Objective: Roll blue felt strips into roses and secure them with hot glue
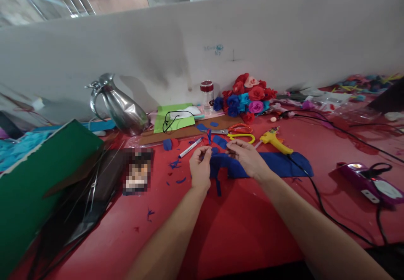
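My left hand (201, 168) is closed in a pinch above the red table; whatever is between its fingertips is too small to make out. A narrow blue strip (208, 137) shows just beyond those fingers. My right hand (248, 158) pinches the end of a small blue piece (220, 141), which looks like paper or cloth. Under both hands lies a larger blue sheet (280, 165) with a cut-out edge, reaching out to the right. Scissors with red and yellow handles (241, 137) rest just beyond the right hand, beside a yellow glue gun (274, 141).
A marker (190, 148) and blue scraps (174, 164) lie left of my hands. Farther back are a steel jug (124, 107), glasses (178, 118), a red-lidded jar (207, 97) and paper roses (249, 97). A purple power strip (372, 183) and cables lie right; a green box (47, 187) stands left.
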The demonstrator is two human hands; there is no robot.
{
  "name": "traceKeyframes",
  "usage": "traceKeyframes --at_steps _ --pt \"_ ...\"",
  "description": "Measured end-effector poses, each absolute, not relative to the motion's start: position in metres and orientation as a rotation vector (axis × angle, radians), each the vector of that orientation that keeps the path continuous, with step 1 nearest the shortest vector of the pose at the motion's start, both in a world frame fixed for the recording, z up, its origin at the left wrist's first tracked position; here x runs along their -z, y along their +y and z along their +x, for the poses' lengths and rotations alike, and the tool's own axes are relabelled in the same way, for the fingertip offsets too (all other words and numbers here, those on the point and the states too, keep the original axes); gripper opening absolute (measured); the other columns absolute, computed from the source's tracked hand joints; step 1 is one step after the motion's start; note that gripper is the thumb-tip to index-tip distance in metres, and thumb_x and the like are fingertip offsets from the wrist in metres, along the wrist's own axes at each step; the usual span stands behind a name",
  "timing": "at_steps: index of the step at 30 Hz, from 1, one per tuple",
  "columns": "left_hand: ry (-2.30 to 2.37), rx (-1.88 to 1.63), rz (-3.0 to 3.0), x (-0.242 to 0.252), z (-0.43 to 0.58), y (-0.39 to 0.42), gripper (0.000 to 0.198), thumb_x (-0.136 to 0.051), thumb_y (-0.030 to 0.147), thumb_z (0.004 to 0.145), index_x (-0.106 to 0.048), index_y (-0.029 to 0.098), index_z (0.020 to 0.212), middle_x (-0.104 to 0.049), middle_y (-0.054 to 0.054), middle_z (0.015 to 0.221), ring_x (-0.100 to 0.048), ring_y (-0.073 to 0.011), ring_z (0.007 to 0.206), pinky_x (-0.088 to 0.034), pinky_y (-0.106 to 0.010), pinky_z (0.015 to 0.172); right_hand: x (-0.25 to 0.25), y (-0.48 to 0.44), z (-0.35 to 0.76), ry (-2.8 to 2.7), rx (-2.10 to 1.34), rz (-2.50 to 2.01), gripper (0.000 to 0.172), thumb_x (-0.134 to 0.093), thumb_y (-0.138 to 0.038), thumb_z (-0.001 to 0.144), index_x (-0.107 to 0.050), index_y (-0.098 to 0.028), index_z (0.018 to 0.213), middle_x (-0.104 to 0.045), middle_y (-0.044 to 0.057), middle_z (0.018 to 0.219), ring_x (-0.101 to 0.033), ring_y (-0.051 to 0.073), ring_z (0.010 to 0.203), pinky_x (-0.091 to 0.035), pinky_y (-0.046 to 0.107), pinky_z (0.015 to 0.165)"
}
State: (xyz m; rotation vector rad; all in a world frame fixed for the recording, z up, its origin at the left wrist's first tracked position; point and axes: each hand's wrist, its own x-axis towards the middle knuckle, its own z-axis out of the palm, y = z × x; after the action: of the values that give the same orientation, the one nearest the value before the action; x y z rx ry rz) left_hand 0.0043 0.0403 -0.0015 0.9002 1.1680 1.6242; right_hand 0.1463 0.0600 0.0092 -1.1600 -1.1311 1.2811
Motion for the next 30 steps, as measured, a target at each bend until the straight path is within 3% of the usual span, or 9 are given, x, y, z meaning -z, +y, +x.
traceKeyframes --at_steps 7,16,23,30 --pt "1.111 -1.571 0.904 -0.004 0.006 0.037 0.02 -0.07 0.033 0.068 -0.063 0.017 0.077 -0.063 0.0 0.074 -0.055 -0.0117 0.071 -0.045 -0.025 0.075 -0.025 0.054 0.141 -0.878 -1.466 -1.062 0.035 -0.084 -0.041 0.05 -0.061 -0.02 0.067 -0.062 -0.002 0.064 -0.058 0.012 0.062 -0.044 0.027 0.063" --pt "1.016 -1.529 0.968 -0.003 0.008 0.035 0.017 -0.065 0.032 0.074 -0.055 0.019 0.076 -0.046 0.005 0.064 -0.039 -0.0077 0.057 -0.035 -0.02 0.056 -0.024 0.052 0.143 -1.172 -1.14 -1.147 0.017 -0.074 -0.034 0.063 -0.064 -0.021 0.067 -0.06 -0.002 0.063 -0.052 0.014 0.062 -0.042 0.029 0.064" --pt "1.055 -1.469 0.919 -0.004 0.013 0.033 0.021 -0.069 0.033 0.069 -0.063 0.019 0.084 -0.06 0.0 0.079 -0.051 -0.0109 0.072 -0.042 -0.022 0.07 -0.019 0.046 0.133 -1.273 -1.18 -1.12 0.011 -0.069 -0.03 0.065 -0.067 -0.021 0.069 -0.064 -0.001 0.068 -0.055 0.016 0.067 -0.044 0.031 0.07" --pt "1.047 -1.441 0.865 -0.008 0.013 0.032 0.023 -0.076 0.031 0.061 -0.065 0.016 0.073 -0.064 0.0 0.073 -0.055 -0.011 0.07 -0.044 -0.024 0.073 -0.014 0.045 0.129 -1.218 -1.216 -1.132 0.013 -0.067 -0.033 0.063 -0.067 -0.021 0.066 -0.064 -0.001 0.068 -0.055 0.015 0.067 -0.044 0.031 0.071"
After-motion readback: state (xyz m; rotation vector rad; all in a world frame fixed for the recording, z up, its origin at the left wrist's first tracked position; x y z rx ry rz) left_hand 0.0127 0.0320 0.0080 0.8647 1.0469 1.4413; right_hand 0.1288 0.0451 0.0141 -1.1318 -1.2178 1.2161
